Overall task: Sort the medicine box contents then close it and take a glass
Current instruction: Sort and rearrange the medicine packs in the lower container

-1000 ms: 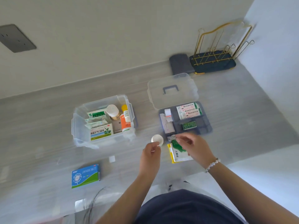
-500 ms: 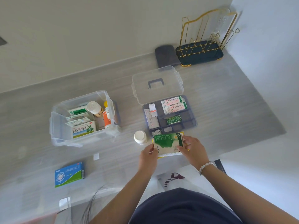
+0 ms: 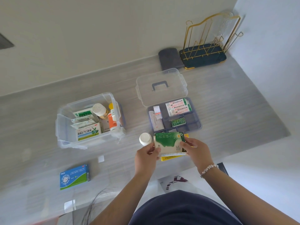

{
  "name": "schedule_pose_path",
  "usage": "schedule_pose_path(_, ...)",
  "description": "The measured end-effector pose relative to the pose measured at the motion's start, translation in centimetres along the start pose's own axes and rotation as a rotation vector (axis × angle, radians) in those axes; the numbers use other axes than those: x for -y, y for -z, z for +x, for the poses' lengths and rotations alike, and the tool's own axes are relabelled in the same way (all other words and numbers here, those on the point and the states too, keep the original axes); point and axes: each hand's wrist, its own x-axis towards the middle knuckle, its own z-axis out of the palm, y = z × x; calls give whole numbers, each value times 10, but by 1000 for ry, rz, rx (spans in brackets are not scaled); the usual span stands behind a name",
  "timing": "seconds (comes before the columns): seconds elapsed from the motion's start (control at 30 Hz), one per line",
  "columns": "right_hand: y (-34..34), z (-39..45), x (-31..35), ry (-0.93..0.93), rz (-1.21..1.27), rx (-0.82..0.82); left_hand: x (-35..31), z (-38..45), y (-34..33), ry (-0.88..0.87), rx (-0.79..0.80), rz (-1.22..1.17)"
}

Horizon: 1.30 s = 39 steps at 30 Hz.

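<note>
Grey counter (image 3: 227, 98): left hand (image 3: 146, 157) and right hand (image 3: 197, 151) grip a green carton (image 3: 168, 142), mid-sorting; next, likely the medicine box (image 3: 87, 122) at ten o'clock.

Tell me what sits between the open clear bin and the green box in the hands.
In the head view, a white-capped bottle stands on the counter there.

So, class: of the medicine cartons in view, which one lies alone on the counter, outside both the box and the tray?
The blue and green carton, lying flat at the near left, away from everything else.
</note>
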Motion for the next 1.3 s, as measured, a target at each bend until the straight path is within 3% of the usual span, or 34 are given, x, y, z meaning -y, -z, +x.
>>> schedule_pose_path(0.2,-18,-20,42,103,129,-50,-19,-6,43,-129,17,24)
schedule_pose_path(0.37,-52,-37,85,203,141,-21,-37,-10,95,-226,-78,41)
schedule_pose_path(0.6,-116,-49,127,287,198,58,-41,-4,170,-266,-230,12)
schedule_pose_path(0.87,-193,-44,165,293,162,107,-42,32,250,-278,-326,174)
schedule_pose_path(1.03,-229,-23,179,314,-83,120,-39,65,278,-220,-224,355)
schedule_pose_path(1.2,-243,-2,188,381,-678,255,-42,97,280,-53,-67,656)
schedule_pose_path(1.3,-249,6,188,376,-862,312,-42,107,270,-46,87,771)
